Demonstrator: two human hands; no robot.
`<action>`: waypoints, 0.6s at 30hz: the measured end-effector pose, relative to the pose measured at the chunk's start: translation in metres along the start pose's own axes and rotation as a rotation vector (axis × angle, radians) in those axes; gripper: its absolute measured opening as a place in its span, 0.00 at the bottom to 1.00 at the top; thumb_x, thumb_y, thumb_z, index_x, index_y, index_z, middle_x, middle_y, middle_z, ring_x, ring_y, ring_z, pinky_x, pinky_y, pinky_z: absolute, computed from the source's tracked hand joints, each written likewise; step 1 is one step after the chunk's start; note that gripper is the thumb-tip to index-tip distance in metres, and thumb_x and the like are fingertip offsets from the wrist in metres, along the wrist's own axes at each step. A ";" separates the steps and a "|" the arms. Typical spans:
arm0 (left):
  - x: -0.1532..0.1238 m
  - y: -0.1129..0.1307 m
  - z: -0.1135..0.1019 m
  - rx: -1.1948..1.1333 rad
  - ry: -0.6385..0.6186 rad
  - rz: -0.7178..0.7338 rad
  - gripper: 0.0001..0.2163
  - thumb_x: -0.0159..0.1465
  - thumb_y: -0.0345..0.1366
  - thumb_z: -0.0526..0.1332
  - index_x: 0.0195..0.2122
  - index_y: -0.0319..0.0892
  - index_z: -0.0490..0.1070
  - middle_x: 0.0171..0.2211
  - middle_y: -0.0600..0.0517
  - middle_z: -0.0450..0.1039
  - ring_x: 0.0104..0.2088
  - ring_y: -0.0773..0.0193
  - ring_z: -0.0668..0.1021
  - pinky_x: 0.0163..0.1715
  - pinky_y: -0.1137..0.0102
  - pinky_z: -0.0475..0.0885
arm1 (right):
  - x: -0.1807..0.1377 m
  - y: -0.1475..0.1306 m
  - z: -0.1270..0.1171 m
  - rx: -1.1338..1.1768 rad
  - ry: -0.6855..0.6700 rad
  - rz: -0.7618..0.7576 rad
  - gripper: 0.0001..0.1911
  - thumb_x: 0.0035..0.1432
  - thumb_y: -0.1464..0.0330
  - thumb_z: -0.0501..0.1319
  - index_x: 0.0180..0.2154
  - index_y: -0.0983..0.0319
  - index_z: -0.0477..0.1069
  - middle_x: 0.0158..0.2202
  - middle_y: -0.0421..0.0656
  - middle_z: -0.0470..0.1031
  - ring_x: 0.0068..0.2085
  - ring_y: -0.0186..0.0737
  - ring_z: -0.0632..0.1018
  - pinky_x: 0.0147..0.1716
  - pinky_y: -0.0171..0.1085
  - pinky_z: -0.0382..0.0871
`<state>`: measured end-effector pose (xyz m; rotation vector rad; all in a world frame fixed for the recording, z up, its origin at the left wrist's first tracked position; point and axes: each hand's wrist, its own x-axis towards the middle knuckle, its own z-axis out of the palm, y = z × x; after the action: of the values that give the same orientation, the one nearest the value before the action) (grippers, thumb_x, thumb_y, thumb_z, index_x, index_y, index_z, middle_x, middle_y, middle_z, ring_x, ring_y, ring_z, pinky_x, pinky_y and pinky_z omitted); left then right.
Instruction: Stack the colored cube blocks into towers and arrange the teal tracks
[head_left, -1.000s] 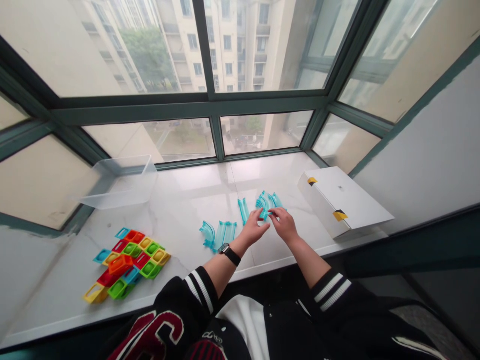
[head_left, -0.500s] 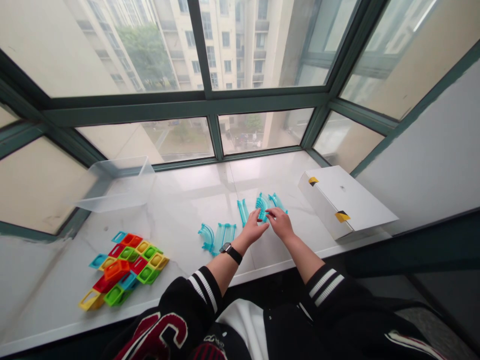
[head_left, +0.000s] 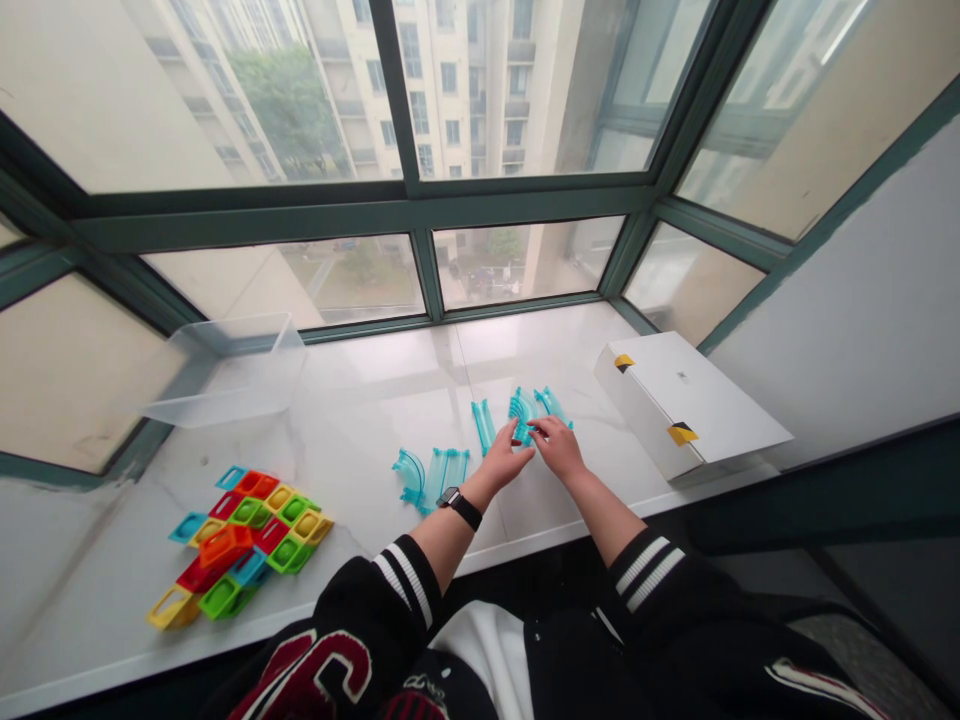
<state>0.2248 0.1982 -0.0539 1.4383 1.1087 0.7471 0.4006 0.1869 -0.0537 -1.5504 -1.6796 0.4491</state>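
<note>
A group of nested, see-through teal curved track pieces (head_left: 523, 403) lies on the white ledge in front of me. My left hand (head_left: 506, 462) is at its near left side, fingertips against it and thumb stretched toward the other hand. From the right, my right hand (head_left: 559, 447) has its fingers bent onto the near end of the same pieces. My fingers partly hide that end. A straight teal track piece (head_left: 483, 424) lies just beyond my left hand, and another teal track piece (head_left: 551, 402) is past my right fingers.
More teal straight track pieces (head_left: 448, 470) and a curved teal piece (head_left: 409, 474) lie left of my wrist. Colourful plastic blocks (head_left: 247, 540) are clustered at the left. Behind them stands a clear plastic bin (head_left: 225, 405). A white box (head_left: 697, 400) sits at the right, below the windows.
The whole view has shifted slightly, so things sit a little farther left. Both hands stay at the curved track pieces with almost the same finger positions.
</note>
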 end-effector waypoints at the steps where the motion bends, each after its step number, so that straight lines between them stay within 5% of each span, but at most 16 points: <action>1: -0.001 0.000 0.000 0.000 0.002 0.000 0.39 0.61 0.39 0.70 0.73 0.45 0.59 0.74 0.38 0.56 0.57 0.48 0.78 0.59 0.52 0.75 | 0.000 0.000 0.000 0.002 -0.004 0.005 0.12 0.65 0.67 0.60 0.46 0.59 0.81 0.43 0.47 0.80 0.38 0.44 0.80 0.46 0.47 0.76; 18: -0.010 0.016 -0.006 0.060 -0.031 -0.005 0.41 0.62 0.37 0.69 0.75 0.48 0.55 0.75 0.40 0.55 0.58 0.49 0.77 0.58 0.54 0.76 | 0.000 -0.003 -0.002 -0.025 -0.037 -0.016 0.16 0.63 0.71 0.61 0.51 0.59 0.79 0.43 0.47 0.77 0.39 0.43 0.79 0.46 0.46 0.76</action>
<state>0.2194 0.1917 -0.0361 1.4921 1.1184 0.6915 0.4001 0.1858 -0.0505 -1.5540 -1.7303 0.4526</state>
